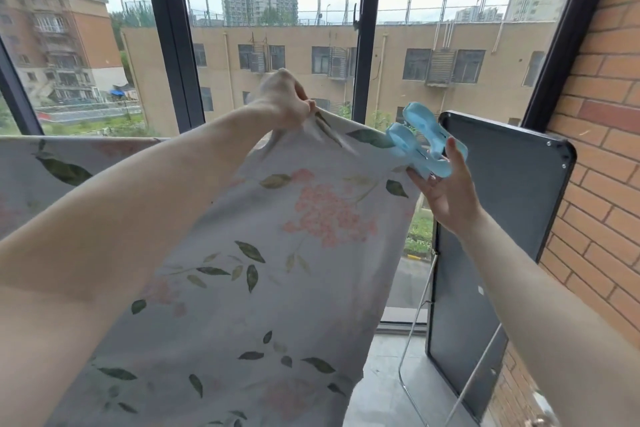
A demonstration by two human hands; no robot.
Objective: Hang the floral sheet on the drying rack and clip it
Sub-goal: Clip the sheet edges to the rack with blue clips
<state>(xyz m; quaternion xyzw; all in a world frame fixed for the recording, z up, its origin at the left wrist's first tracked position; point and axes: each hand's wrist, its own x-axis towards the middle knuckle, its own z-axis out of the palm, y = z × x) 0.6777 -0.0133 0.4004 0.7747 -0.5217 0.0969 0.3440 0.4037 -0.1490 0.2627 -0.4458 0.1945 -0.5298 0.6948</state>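
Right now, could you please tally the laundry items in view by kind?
Floral sheet: 1
Blue clips: 2, held in the right hand
Drying rack: 1
Total: 4

The floral sheet (263, 253) hangs across the near middle, with the window (277, 28) behind it. The left hand (284, 104) is at the sheet's top edge; the right hand (446, 191) is to its right, holding two clips (422, 139) at the sheet's upper right corner. Farther right a flat panel (502, 218) stands against the brick wall (599, 114) (rack legs (415, 333) show below, between sheet and panel).
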